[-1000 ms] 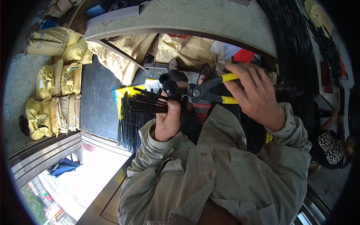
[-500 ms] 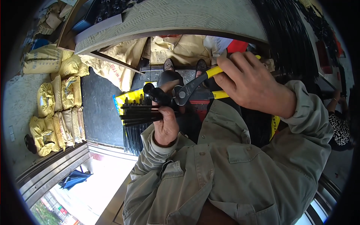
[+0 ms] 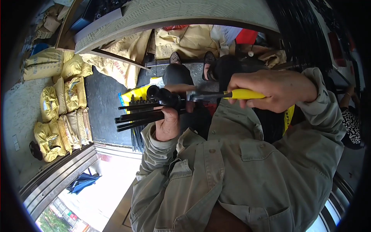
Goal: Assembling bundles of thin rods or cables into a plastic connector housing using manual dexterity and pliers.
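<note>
My left hand (image 3: 168, 125) is closed around what looks like a folded black umbrella frame (image 3: 141, 115). Its thin ribs point out to the left past my thumb. The frame's round black end (image 3: 153, 92) shows above the ribs. In my right hand (image 3: 276, 89) are end-cutting nippers (image 3: 247, 94) with yellow handles, my fingers wrapped round them. The dark jaws reach left to the frame's black end, just beyond my left hand. They look edge-on and blurred, so whether they bite on anything is unclear.
A workbench (image 3: 201, 13) stands across the front. Thin black rods (image 3: 138, 137) lie on a yellow sheet (image 3: 143, 92) at left. Stacked yellow sacks (image 3: 58, 108) line the left wall. Black strands (image 3: 297, 34) hang at front right. Another person (image 3: 349, 121) is at far right.
My right hand has turned and moved slightly lower and to the right, and the nippers went from slanted to level. Their two handles, spread before, now appear as one.
</note>
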`<state>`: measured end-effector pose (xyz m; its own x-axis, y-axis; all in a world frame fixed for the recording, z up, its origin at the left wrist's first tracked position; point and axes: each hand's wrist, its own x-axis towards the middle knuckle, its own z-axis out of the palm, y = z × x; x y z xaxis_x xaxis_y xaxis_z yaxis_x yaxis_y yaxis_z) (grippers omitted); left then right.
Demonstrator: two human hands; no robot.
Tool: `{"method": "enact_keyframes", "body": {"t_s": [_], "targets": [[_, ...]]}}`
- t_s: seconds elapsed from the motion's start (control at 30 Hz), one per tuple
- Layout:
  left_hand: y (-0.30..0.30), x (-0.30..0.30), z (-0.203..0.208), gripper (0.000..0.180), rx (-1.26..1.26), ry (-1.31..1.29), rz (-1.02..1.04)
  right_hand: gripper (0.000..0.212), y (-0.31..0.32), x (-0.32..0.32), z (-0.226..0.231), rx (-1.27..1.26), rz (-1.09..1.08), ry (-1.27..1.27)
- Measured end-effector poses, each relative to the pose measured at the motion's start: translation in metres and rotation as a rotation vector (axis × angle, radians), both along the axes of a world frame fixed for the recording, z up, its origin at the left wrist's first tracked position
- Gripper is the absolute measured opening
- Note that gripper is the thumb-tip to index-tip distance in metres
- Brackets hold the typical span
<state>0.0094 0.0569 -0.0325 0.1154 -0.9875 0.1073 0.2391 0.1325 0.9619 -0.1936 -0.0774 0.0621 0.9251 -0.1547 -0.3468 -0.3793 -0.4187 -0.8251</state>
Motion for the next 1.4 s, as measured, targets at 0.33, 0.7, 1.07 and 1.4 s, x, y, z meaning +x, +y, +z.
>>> {"method": "enact_keyframes", "body": {"t_s": [0.33,0.7,1.07,1.4], "targets": [[0.003,-0.015,0.006,0.077,0.031,-0.178,0.053,0.021,-0.006,0.001,0.018,-0.043,0.144,0.177],[-0.002,-0.011,0.000,0.084,0.060,-0.081,0.259,0.020,0.025,0.021,-0.013,-0.490,0.061,-0.054],[0.007,0.041,-0.030,0.085,-0.443,-0.115,0.316,0.016,0.052,0.056,-0.058,-1.025,-0.251,-0.497],[0.011,0.032,-0.038,0.079,-0.458,0.147,0.266,0.021,0.054,0.063,-0.064,-1.076,-0.330,-0.533]]}}
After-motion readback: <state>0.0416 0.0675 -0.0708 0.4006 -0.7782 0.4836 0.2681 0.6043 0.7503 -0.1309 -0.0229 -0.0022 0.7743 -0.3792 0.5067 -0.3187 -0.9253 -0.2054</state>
